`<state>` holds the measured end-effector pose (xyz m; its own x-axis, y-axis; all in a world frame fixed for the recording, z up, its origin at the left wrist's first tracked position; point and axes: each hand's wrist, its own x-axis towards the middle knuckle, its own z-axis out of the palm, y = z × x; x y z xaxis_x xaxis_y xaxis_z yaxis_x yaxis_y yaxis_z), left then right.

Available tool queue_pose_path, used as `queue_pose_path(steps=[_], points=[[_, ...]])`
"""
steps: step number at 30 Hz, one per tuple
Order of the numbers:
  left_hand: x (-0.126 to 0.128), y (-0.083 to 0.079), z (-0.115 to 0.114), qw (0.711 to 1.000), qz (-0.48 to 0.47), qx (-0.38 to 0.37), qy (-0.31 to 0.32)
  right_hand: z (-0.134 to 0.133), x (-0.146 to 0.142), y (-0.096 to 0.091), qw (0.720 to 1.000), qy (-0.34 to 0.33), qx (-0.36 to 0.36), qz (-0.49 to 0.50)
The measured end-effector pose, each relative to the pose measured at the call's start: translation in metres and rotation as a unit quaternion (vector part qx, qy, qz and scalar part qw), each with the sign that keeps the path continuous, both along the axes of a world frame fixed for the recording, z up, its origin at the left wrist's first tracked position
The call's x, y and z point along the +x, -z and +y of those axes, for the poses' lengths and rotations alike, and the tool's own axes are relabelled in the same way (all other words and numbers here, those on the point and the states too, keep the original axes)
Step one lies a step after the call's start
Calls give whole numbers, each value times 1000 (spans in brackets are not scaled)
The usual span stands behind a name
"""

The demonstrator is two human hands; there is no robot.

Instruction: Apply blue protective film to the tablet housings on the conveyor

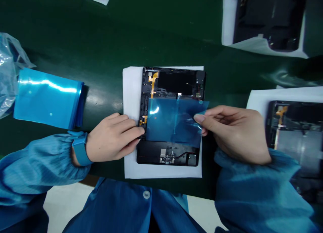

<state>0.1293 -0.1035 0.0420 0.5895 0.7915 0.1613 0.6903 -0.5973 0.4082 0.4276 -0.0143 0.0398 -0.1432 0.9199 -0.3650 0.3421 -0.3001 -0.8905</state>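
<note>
In front of me an opened tablet housing lies on a white sheet, its orange flex cables and small circuit board exposed. A clear blue film covers the middle of the housing. My right hand pinches the film's right edge between thumb and fingers, and that edge is slightly raised. At the housing's left edge rests my left hand, fingers stretched out and touching the rim. A blue band sits at my left wrist.
To the left lies a stack of blue films, beside a clear plastic bag. Another opened tablet lies on white sheeting at the right, close to my right forearm. A further dark housing is at the upper right.
</note>
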Motion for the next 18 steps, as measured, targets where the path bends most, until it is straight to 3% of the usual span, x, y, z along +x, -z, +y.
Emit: queue_pose_path(steps=[7,13,18], points=[[0,-4,-1,1000,8,-3,6,0,0,1,1000,7,-6,16],[18,-15,14,988,115,97,17,2,-3,3,1000,-2,-8,25],[26,-19,29,980,154,119,46,0,-8,-6,999,-20,-2,28]])
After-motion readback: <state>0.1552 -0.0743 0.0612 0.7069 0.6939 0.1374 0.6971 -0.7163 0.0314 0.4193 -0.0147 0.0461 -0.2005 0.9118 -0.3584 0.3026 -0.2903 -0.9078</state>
